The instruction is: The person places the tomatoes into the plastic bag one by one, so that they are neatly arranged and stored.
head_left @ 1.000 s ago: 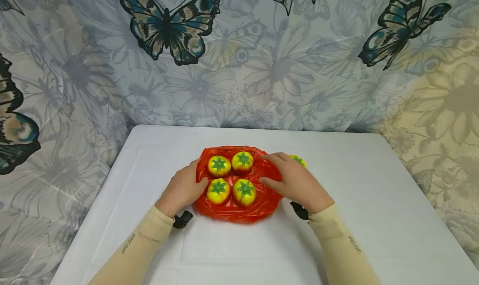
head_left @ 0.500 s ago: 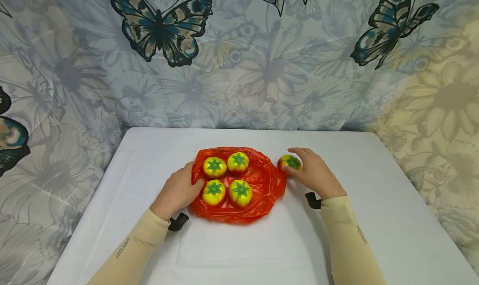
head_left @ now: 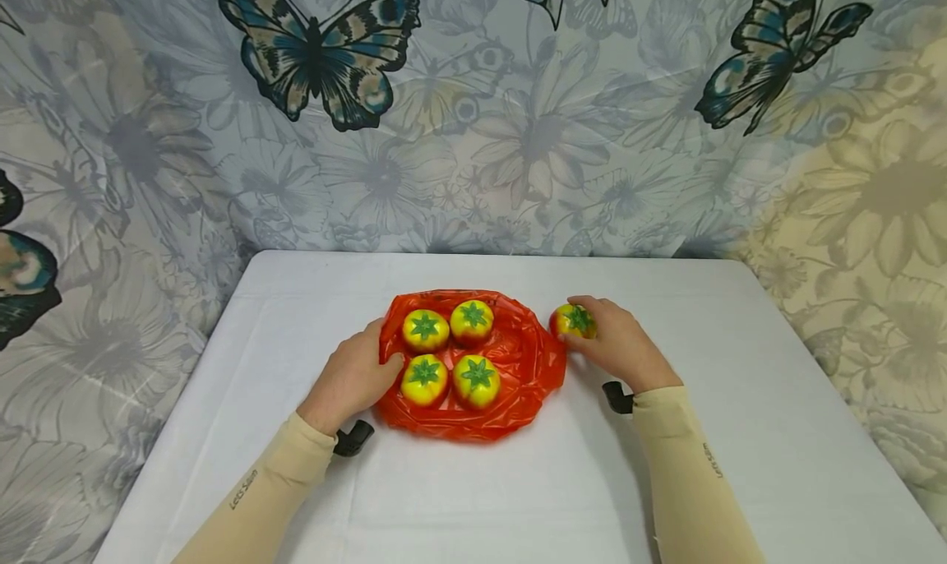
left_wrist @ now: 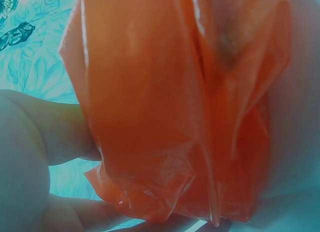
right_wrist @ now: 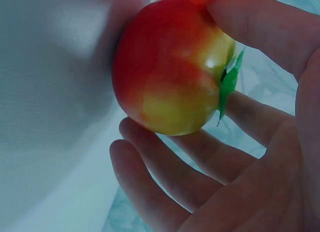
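Note:
A red plastic bag (head_left: 528,346) lies spread with its mouth up, and several red-yellow tomatoes (head_left: 425,330) with green star-shaped tops sit inside it. At the bag's left side my left hand (head_left: 355,381) grips the rim, thumb inside and fingers outside; the left wrist view is mostly filled by the red plastic (left_wrist: 145,102). Just beyond the bag's right edge, one more tomato (head_left: 574,321) rests on the table. My right hand (head_left: 625,346) holds it between thumb and fingers. Close up in the right wrist view, the tomato (right_wrist: 170,72) has its green leaves turned toward the palm.
A white cloth covers the table (head_left: 473,498). Behind it and at the sides hangs a grey curtain (head_left: 540,161) printed with flowers and butterflies. Black wrist cameras (head_left: 353,439) are strapped under both sleeves.
My right hand has left the bag's right edge and moved right to the tomato outside, taking hold of it. My left hand keeps its grip on the bag. The view shifted slightly.

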A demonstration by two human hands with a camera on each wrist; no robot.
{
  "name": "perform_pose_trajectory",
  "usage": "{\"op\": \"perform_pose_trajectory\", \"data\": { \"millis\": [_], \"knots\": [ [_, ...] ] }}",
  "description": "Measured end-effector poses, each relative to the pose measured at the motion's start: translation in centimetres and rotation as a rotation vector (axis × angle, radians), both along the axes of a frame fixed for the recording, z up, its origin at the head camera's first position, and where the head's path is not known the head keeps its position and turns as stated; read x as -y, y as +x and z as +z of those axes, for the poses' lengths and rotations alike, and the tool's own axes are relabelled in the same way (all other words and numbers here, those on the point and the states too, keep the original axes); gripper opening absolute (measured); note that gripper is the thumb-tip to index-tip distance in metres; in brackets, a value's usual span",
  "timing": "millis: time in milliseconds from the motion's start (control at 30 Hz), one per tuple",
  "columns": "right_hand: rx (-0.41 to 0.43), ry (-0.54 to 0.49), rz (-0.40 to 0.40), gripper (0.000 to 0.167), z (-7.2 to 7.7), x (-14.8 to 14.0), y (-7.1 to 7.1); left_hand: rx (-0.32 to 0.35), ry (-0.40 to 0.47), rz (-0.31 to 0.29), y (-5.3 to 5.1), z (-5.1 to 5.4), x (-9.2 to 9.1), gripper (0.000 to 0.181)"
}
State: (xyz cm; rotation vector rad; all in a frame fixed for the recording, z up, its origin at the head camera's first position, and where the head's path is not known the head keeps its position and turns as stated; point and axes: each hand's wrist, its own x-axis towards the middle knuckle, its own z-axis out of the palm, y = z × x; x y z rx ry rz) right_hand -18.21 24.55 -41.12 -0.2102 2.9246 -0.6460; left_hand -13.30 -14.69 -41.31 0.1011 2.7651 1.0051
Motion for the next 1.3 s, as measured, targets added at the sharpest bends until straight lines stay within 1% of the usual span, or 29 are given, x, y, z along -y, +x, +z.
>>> {"op": "perform_pose_trajectory", "data": {
  "millis": [267,433,600,833,1033,1300],
  "knots": [
    [-0.001,0.006,-0.002,0.062,0.1,0.0,0.1,0.007,-0.005,0.006,0.0,-0.1,0.0,0.069],
    [-0.014,0.02,-0.016,0.062,0.6,-0.4,0.3,0.005,-0.002,0.005,0.0,-0.1,0.0,0.069],
    [-0.007,0.013,-0.03,0.064,1.1,-0.4,0.3,0.002,0.001,0.005,-0.1,0.0,0.0,0.068],
    [-0.027,0.013,-0.019,0.064,1.9,-0.1,0.6,0.005,-0.001,0.006,0.0,-0.2,-0.1,0.069],
    [-0.036,0.011,-0.005,0.064,2.7,0.5,1.1,0.002,0.001,0.004,0.1,-0.2,0.0,0.068],
    [-0.082,-0.005,0.026,0.065,4.1,1.6,2.1,-0.016,0.006,-0.003,0.1,0.0,0.1,0.067]
  ]
}}
